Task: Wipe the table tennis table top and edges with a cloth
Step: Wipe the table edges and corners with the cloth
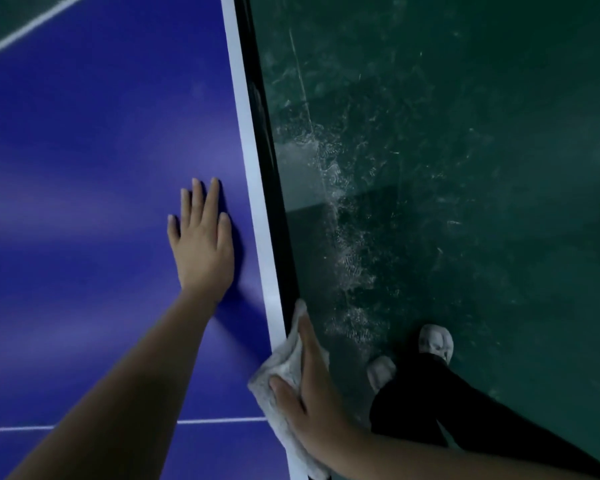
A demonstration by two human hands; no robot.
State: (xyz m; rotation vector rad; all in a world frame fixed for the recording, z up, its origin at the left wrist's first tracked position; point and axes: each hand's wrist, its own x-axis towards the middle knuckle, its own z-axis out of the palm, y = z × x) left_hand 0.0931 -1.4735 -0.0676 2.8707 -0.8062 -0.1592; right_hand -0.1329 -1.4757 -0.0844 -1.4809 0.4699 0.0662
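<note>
Now the right hand (312, 393) presses the cloth (284, 382) against the worktop (84, 168) side edge (278, 216); left hand (201, 237) flat, fingers spread, bracing. Most of the edge ahead looks unwiped; top's progress unclear.

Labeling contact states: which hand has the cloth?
The right hand: it presses the white cloth against the table edge. The left hand lies flat and bare on the blue table top.

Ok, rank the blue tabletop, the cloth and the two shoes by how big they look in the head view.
1. Blue tabletop
2. Cloth
3. Farther shoe and nearer shoe: unsure, since the trouser leg hides part of the nearer.
</note>
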